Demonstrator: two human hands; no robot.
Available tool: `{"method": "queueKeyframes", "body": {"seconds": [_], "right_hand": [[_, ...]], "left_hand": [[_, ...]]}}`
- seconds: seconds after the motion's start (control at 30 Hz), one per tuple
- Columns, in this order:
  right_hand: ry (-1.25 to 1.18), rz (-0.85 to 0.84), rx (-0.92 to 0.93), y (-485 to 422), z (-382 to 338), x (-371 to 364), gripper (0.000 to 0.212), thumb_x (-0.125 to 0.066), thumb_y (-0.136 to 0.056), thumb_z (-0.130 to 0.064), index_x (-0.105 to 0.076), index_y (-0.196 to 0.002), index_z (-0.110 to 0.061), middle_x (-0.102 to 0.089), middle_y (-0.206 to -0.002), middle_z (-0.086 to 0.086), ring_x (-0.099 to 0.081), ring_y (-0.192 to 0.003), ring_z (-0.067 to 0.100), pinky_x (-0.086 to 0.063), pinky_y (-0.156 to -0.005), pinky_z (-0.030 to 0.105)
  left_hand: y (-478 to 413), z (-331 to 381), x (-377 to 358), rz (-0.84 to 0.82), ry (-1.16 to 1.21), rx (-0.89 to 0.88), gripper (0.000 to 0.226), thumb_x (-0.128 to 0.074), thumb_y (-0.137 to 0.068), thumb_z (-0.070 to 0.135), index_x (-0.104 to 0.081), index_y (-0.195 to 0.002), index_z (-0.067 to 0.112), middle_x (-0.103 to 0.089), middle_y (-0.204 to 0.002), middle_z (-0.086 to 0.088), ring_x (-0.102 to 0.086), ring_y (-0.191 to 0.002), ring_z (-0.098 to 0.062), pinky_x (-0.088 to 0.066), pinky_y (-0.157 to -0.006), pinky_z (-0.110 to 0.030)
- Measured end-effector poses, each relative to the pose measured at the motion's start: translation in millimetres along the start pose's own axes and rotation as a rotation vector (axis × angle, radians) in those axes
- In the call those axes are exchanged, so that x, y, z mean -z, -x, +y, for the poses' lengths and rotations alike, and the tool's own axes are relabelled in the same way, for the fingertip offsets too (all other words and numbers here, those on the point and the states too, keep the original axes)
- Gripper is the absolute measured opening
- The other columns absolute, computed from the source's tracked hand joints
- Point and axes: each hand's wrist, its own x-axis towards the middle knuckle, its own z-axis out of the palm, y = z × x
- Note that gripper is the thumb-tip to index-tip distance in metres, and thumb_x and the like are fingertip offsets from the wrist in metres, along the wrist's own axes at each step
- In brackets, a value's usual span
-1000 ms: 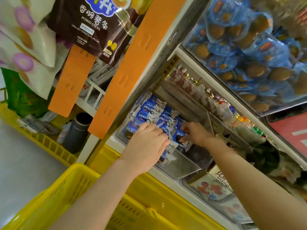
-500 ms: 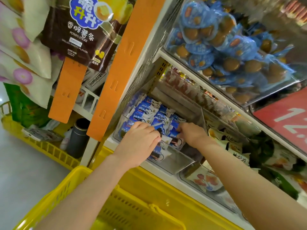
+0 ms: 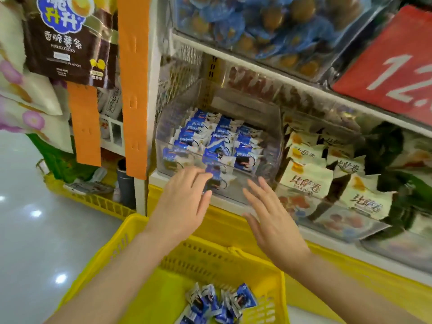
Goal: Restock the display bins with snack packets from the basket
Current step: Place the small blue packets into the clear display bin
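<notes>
Nearest, the basket [image 3: 131,232] sits right under the forearms. A small heap of blue packets [image 3: 219,302] lies at its near end, and that is the stock left to shelve.

Above its far rim both hands hang empty. The left hand [image 3: 184,202] is spread with straight fingers, its tips at the clear front of the bin [image 3: 264,174]. Motion blur makes it hard to say whether they touch the plastic. The right hand [image 3: 273,218] is just beside it and short of the bin, fingers also apart and holding nothing.

The step in hand, as I read it, is the reach down for a handful. To do it well, drop both hands straight into the heap. Gather several packets flat and facing one way (a loose fistful would only need sorting at the shelf). Then lift them over the rim without snagging the slotted wall.

Further in, the bin holds rows [image 3: 210,139] of the same blue packets, stood on edge and leaning back, with what looks like bare floor at the front right. That gap is where the next lot should go, slid in from the front so the rows aren't toppled. Keep clear of the cream packets [image 3: 306,181] in the next bin to the right. Beyond, the shelf above carries blue-wrapped sweets [image 3: 257,26].
</notes>
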Motion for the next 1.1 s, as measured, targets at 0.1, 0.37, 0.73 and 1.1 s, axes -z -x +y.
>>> {"method": "queueKeyframes", "body": {"seconds": [0.1, 0.37, 0.73, 1.1], "right_hand": [[-0.223, 0.007, -0.069, 38, -9, -33, 0.03, -0.058, -0.089, -0.015, -0.058, -0.118, -0.007, -0.059, -0.12, 0.01, -0.06, -0.109, 0.026, -0.051, -0.09, 0.036], [-0.498, -0.8, -0.385, 133, -33, -165, 0.04, -0.035, -0.102, -0.024, -0.031, -0.141, -0.018, -0.034, -0.143, 0.003, -0.043, -0.127, 0.018, -0.038, -0.097, 0.024], [-0.61, -1.013, -0.592, 149, -50, -267, 0.063, -0.051, -0.096, -0.024, -0.016, -0.148, -0.016, -0.023, -0.154, 0.005, -0.033, -0.136, 0.025, -0.031, -0.108, 0.035], [-0.585, -1.023, -0.585, 130, -58, -283, 0.041, -0.047, -0.098, -0.027, -0.043, -0.135, -0.011, -0.039, -0.137, 0.012, -0.049, -0.116, 0.027, -0.043, -0.095, 0.034]], "left_hand": [[34, -1, -16, -0.026, -0.056, -0.011, 0.034, -0.035, -0.093, 0.029, -0.06, -0.109, 0.012, -0.06, -0.1, -0.003, -0.055, -0.093, -0.021, -0.045, -0.081, -0.037], [143, -57, -107, -0.659, -0.045, 0.285, 0.032, -0.038, -0.098, 0.032, -0.045, -0.127, 0.022, -0.046, -0.121, 0.003, -0.043, -0.112, -0.014, -0.033, -0.094, -0.026], [242, -84, -203, -1.258, 0.202, 0.832, 0.027, -0.044, -0.098, 0.027, -0.042, -0.115, 0.006, -0.045, -0.106, -0.016, -0.048, -0.095, -0.022, -0.04, -0.086, -0.037], [256, -74, -217, -1.358, 0.263, 0.947, 0.049, -0.054, -0.093, 0.021, -0.032, -0.134, 0.006, -0.04, -0.139, -0.015, -0.046, -0.12, -0.026, -0.039, -0.092, -0.03]]}}
